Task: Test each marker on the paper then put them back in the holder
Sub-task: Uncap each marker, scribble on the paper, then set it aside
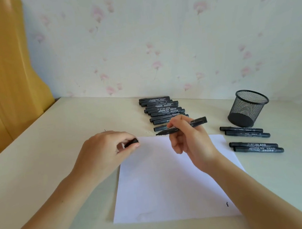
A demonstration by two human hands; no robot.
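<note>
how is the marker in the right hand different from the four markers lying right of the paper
The black marker in the right hand is uncapped, its tip bare and aimed left; the four black markers right of the white paper look capped. The held marker is off the pale table, above the paper's far edge; the four lie flat in two pairs. The left hand pinches a small black cap. All look alike.

Bright, soft daylight, faint shadows, slight overall blur, wide-angle bending at edges.

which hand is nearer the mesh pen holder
Right. The right hand, holding the uncapped marker, sits just left of the mesh pen holder; the left hand is farther left.
</note>
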